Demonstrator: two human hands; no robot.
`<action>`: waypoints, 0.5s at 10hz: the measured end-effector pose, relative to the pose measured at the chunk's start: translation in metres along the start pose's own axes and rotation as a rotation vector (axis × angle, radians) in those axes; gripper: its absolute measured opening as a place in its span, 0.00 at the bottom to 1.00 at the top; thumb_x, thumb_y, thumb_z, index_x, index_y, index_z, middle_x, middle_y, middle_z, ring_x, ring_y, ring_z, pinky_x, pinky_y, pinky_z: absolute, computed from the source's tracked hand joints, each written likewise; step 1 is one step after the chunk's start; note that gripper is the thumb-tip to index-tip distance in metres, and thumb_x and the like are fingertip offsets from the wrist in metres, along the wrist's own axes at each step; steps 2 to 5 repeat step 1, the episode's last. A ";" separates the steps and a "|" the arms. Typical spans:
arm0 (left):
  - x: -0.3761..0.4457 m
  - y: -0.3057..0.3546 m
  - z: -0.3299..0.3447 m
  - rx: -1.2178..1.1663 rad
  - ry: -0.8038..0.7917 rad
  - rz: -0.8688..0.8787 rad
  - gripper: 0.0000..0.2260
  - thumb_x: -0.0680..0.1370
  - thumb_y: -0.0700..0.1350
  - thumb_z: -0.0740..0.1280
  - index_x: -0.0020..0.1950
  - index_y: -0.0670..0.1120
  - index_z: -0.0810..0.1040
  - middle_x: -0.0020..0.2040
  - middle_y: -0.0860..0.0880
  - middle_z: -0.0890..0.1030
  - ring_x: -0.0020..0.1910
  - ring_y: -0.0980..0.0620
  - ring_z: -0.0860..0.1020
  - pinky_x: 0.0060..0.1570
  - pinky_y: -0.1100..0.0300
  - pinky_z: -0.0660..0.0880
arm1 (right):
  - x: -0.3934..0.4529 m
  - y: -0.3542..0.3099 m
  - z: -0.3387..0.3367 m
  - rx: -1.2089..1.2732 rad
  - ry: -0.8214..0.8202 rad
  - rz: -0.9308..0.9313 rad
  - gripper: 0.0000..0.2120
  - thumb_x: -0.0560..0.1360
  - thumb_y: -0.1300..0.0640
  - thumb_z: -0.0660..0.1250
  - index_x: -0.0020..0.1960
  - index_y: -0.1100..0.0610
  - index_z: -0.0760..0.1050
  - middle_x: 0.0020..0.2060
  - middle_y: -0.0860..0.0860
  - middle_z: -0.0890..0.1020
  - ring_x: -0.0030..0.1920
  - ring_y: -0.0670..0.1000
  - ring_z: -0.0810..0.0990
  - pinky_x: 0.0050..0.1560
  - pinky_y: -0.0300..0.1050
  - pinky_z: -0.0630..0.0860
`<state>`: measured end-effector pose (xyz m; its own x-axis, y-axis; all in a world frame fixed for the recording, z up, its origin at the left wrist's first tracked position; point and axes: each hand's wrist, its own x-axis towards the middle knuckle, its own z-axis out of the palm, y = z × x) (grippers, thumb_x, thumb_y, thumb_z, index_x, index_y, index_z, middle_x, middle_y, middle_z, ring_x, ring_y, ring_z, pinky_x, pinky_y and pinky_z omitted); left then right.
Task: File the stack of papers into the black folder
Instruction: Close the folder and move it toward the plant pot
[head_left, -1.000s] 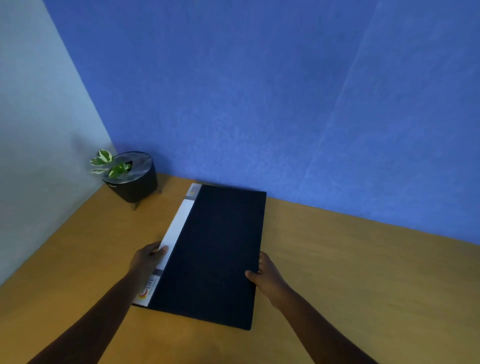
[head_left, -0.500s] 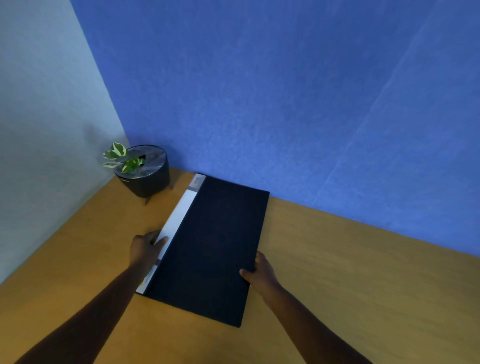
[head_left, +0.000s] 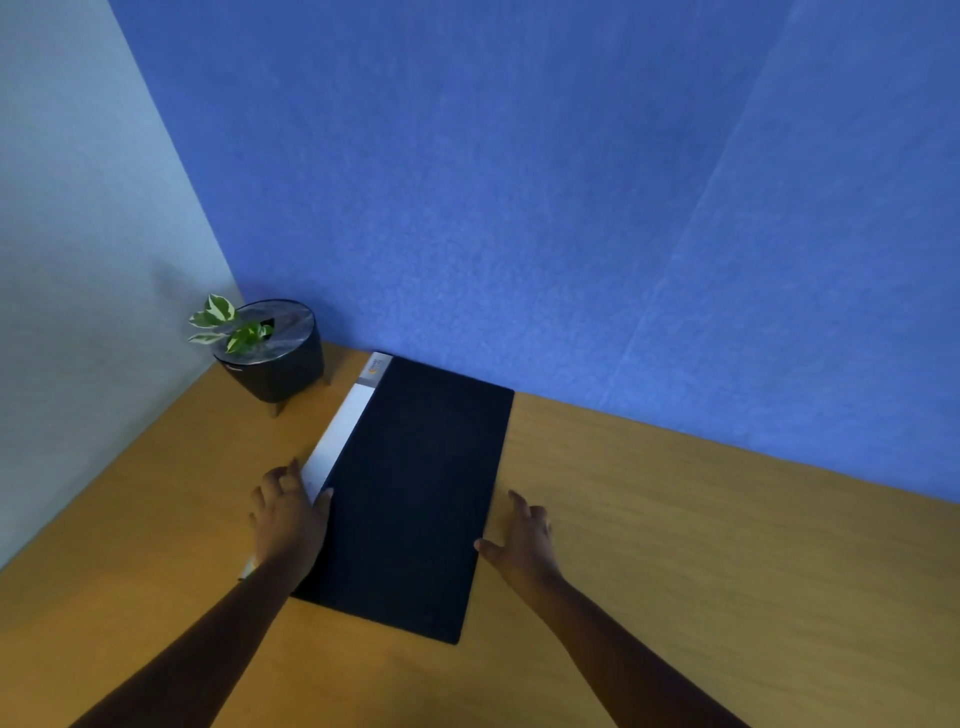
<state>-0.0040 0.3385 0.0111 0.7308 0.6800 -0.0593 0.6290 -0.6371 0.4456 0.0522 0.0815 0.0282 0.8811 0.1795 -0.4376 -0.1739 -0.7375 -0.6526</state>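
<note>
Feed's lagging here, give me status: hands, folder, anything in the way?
Left hand open, resting on the white spine strip. Right hand open at the black folder right edge. Folder closed, flat on table. Potted plant clear, far left corner.

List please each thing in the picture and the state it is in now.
black folder: closed, lying flat on the table
white spine strip: showing along the folder's left edge
left hand: resting on the spine edge, not gripping
right hand: open, beside the folder's right edge
potted plant: upright in the corner
table: bearing folder and plant
</note>
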 end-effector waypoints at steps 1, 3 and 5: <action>-0.031 0.023 0.007 -0.009 0.084 0.184 0.28 0.76 0.47 0.65 0.73 0.41 0.61 0.70 0.38 0.67 0.70 0.39 0.64 0.67 0.42 0.64 | -0.010 0.019 -0.013 -0.053 0.020 -0.051 0.35 0.74 0.53 0.68 0.75 0.53 0.53 0.70 0.55 0.61 0.71 0.56 0.61 0.68 0.51 0.67; -0.031 0.023 0.007 -0.009 0.084 0.184 0.28 0.76 0.47 0.65 0.73 0.41 0.61 0.70 0.38 0.67 0.70 0.39 0.64 0.67 0.42 0.64 | -0.010 0.019 -0.013 -0.053 0.020 -0.051 0.35 0.74 0.53 0.68 0.75 0.53 0.53 0.70 0.55 0.61 0.71 0.56 0.61 0.68 0.51 0.67; -0.031 0.023 0.007 -0.009 0.084 0.184 0.28 0.76 0.47 0.65 0.73 0.41 0.61 0.70 0.38 0.67 0.70 0.39 0.64 0.67 0.42 0.64 | -0.010 0.019 -0.013 -0.053 0.020 -0.051 0.35 0.74 0.53 0.68 0.75 0.53 0.53 0.70 0.55 0.61 0.71 0.56 0.61 0.68 0.51 0.67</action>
